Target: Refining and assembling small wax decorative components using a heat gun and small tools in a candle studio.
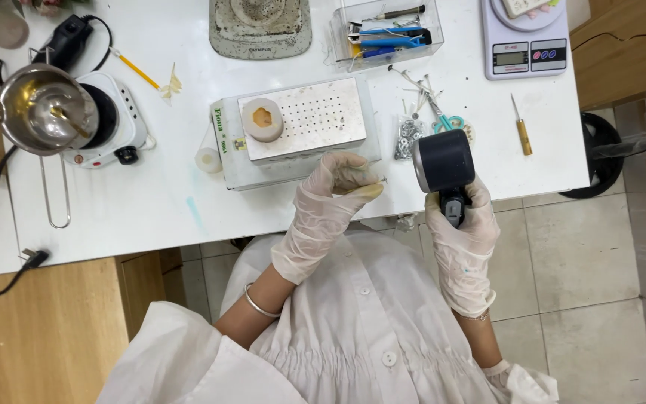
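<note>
While the left hand (pixel 336 185) pinches a small pin (pixel 377 180) | right hand (pixel 460 224) grasps black heat gun (pixel 444 166) | above white bench (pixel 166 202).

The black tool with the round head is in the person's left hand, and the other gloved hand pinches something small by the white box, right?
Not quite. The head view shows the black tool in the right hand. The left hand is the one pinching something small beside the white box.
</note>
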